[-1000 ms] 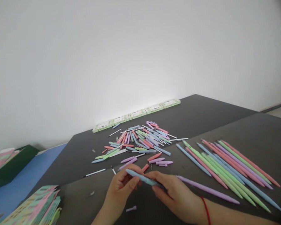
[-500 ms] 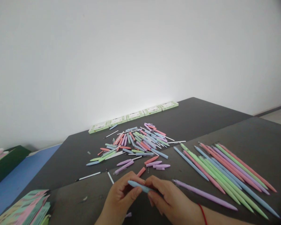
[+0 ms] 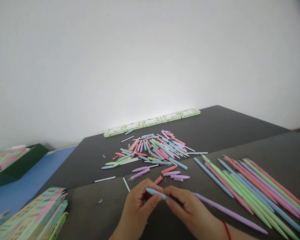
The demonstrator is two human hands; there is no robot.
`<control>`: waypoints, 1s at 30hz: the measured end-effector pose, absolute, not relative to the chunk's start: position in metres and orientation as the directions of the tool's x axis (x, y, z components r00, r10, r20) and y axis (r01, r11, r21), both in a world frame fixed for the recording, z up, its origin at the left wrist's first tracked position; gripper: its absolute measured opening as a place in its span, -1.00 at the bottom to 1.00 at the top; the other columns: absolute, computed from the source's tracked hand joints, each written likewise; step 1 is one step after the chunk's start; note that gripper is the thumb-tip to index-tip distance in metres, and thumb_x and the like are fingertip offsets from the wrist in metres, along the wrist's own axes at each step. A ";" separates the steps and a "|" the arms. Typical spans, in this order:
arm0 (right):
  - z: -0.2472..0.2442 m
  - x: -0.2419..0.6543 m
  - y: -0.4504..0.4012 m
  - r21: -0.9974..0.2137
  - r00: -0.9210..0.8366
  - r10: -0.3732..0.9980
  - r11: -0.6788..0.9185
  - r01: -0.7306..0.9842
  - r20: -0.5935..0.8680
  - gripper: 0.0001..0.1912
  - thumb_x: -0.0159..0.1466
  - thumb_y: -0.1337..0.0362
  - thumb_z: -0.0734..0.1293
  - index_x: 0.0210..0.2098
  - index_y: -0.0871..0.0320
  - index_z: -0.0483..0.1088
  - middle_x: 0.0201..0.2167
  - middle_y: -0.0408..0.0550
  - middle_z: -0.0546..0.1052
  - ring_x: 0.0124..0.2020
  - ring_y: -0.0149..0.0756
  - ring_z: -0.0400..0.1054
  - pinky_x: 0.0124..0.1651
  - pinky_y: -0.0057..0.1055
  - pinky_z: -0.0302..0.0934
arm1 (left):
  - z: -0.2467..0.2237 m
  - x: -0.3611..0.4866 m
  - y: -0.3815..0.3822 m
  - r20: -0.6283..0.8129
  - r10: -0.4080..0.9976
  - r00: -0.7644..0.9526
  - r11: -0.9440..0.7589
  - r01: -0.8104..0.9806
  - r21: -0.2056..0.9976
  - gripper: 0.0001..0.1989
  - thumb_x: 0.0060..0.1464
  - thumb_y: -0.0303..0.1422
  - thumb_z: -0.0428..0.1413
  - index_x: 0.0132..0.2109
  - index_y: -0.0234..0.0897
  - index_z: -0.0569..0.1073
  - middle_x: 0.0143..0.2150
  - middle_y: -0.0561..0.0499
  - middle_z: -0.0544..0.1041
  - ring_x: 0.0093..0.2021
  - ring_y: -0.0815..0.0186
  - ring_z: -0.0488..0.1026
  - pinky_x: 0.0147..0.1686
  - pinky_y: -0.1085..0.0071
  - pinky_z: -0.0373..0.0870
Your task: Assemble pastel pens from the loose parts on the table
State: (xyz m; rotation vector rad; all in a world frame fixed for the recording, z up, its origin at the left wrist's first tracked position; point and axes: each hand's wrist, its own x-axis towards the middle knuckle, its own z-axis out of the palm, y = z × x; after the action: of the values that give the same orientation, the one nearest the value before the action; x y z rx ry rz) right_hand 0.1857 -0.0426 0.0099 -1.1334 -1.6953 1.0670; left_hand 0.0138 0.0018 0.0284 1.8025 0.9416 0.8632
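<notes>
My left hand (image 3: 140, 205) and my right hand (image 3: 186, 206) meet at the near edge of the table, both closed on one light blue pen barrel (image 3: 153, 192). Its tapered end points left over my left thumb, while the other end sits at my right fingertips. Inside the grip, part of it is hidden. Just beyond my hands lie a red barrel piece (image 3: 158, 180) and several purple pieces, among them a purple clip part (image 3: 180, 177). A long purple pen (image 3: 230, 212) lies beside my right hand.
A pile of coloured pen parts and white refills (image 3: 162, 150) covers the table's middle. Rows of long pens (image 3: 250, 190) lie at right. Flat green-white boxes (image 3: 152, 121) line the wall. Printed packets (image 3: 40, 213) are at near left, with a dark green box (image 3: 22, 166) behind.
The camera has turned slightly left, so the whole scene sits further right. Both hands still hold the blue barrel, and my right fingers have shifted a little at its end.
</notes>
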 end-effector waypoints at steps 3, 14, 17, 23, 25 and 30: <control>0.009 0.186 -0.043 -0.927 -0.250 0.955 0.234 0.293 0.162 -0.84 0.27 0.38 0.18 -0.28 0.16 0.39 -0.38 -0.16 0.49 -0.36 -0.36 0.33 -0.29 -0.51 0.16 | 0.030 0.015 -0.001 0.189 0.879 0.437 -0.330 0.274 0.903 -0.86 0.06 -0.27 0.13 -0.33 -0.24 0.51 -0.45 0.07 0.41 -0.46 0.34 0.32 -0.44 0.51 0.21; 0.006 0.184 -0.042 -0.886 -0.222 0.962 0.237 0.400 0.157 -0.85 0.23 0.40 0.18 -0.33 0.16 0.38 -0.46 -0.18 0.45 -0.44 -0.40 0.28 -0.35 -0.52 0.12 | 0.030 0.017 -0.002 0.139 0.910 0.391 -0.285 0.345 0.894 -0.84 0.07 -0.25 0.11 -0.35 -0.24 0.49 -0.48 0.09 0.41 -0.51 0.37 0.28 -0.48 0.52 0.17; 0.005 0.184 -0.043 -0.876 -0.221 0.962 0.240 0.417 0.158 -0.87 0.24 0.38 0.19 -0.31 0.15 0.38 -0.45 -0.18 0.45 -0.45 -0.40 0.28 -0.36 -0.52 0.11 | 0.030 0.018 -0.001 0.119 0.920 0.374 -0.264 0.366 0.892 -0.83 0.07 -0.25 0.11 -0.38 -0.25 0.48 -0.50 0.10 0.39 -0.53 0.38 0.25 -0.50 0.52 0.16; 0.007 0.184 -0.045 -0.845 -0.238 0.958 0.259 0.468 0.162 -0.88 0.26 0.34 0.18 -0.37 0.14 0.33 -0.48 -0.19 0.43 -0.48 -0.42 0.25 -0.41 -0.53 0.05 | 0.032 0.018 -0.003 0.193 0.898 0.395 -0.361 0.412 0.836 -0.80 0.07 -0.25 0.10 -0.43 -0.26 0.45 -0.50 0.10 0.37 -0.50 0.35 0.30 -0.49 0.52 0.18; 0.008 0.184 -0.045 -0.839 -0.238 0.959 0.254 0.481 0.154 -0.87 0.27 0.33 0.18 -0.40 0.14 0.32 -0.50 -0.20 0.42 -0.49 -0.42 0.25 -0.42 -0.53 0.03 | 0.033 0.018 -0.003 0.200 0.896 0.396 -0.369 0.414 0.832 -0.79 0.09 -0.25 0.08 -0.44 -0.26 0.43 -0.51 0.11 0.36 -0.51 0.36 0.29 -0.48 0.52 0.17; 0.009 0.183 -0.044 -0.835 -0.245 0.958 0.253 0.488 0.147 -0.86 0.27 0.33 0.17 -0.39 0.13 0.32 -0.48 -0.20 0.43 -0.48 -0.42 0.25 -0.42 -0.53 0.02 | 0.029 0.019 -0.003 0.173 0.909 0.380 -0.337 0.425 0.840 -0.75 0.11 -0.24 0.06 -0.48 -0.26 0.37 -0.55 0.13 0.30 -0.53 0.38 0.22 -0.50 0.52 0.13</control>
State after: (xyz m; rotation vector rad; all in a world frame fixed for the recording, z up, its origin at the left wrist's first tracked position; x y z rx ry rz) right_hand 0.1828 -0.0445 0.0094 -1.3181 -1.8485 0.8824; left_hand 0.0193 -0.0027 0.0292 1.9225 1.1491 0.8569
